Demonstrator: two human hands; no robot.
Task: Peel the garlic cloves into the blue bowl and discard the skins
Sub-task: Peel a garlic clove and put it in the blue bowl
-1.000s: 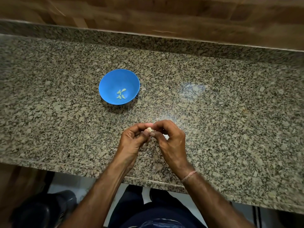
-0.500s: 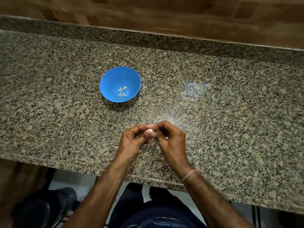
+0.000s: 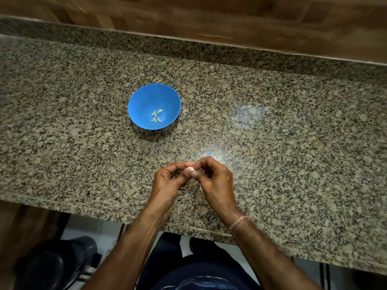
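Garlic clove (image 3: 190, 169) pinched between both hands (image 3: 167, 183) (image 3: 215, 181), near blue bowl (image 3: 144, 99).

Speckled granite bench (image 3: 293, 143), raised granite lip (image 3: 209, 49) along its back edge, light glare mid-surface. Blue bowl (image 3: 144, 101) stands upright on it, left of centre. Pale fleck (image 3: 185, 111) just right of the bowl, maybe garlic skin, unclear against the speckle.

A small pale garlic clove (image 3: 190, 169) is pinched between the fingertips of the left hand (image 3: 167, 182) and the right hand (image 3: 216, 178). A round blue bowl (image 3: 137, 101) is set upright farther back to the left, well apart. A few peeled cloves (image 3: 156, 116) are gathered at its bottom.
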